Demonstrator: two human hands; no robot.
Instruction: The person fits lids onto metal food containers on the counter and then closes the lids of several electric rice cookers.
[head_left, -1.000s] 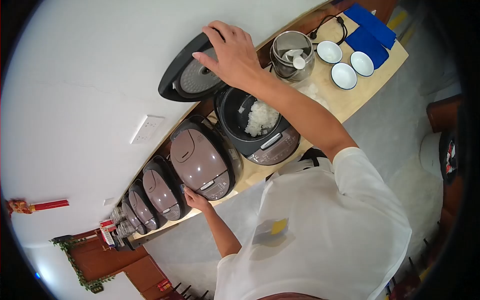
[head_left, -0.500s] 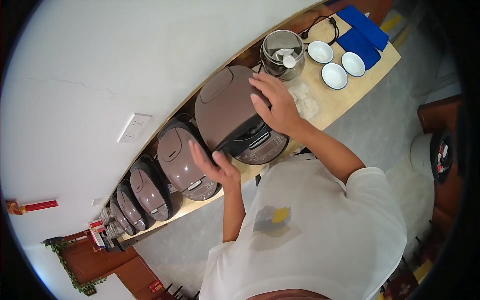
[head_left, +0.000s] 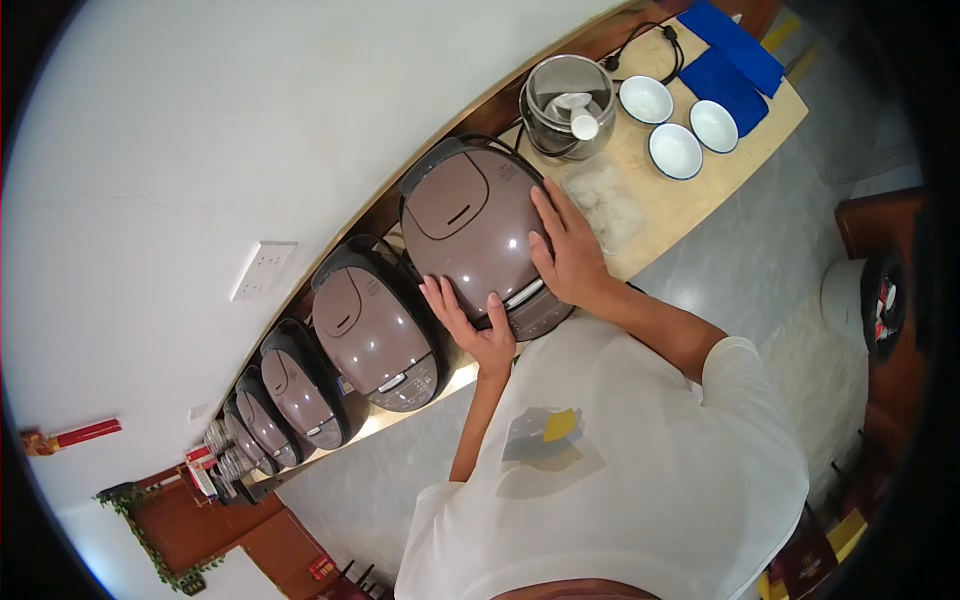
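A brown rice cooker (head_left: 470, 215) sits on the wooden counter in front of me, its lid down. My right hand (head_left: 575, 255) lies against the right front side of the lid with fingers spread. At the lid's left front edge is my left hand (head_left: 480, 330), fingers apart and palm against the cooker. Neither hand grips anything. A second brown rice cooker (head_left: 365, 325) stands just left of my left hand. Right of the cooker lies a clear plastic bag (head_left: 605, 205) with something whitish in it, close to my right hand.
A clear-walled pot (head_left: 568, 110) with a white ladle-like utensil stands behind the bag. Three white bowls (head_left: 675, 152), blue cloths (head_left: 735, 75) and a black cord (head_left: 668, 35) lie farther right on the counter (head_left: 745, 165). More rice cookers (head_left: 300, 385) line up leftward.
The cooker's lid has come down from partly raised to closed. My left hand has moved right, from over the neighbouring cooker to this one, and my right hand slid down toward the lid's front.
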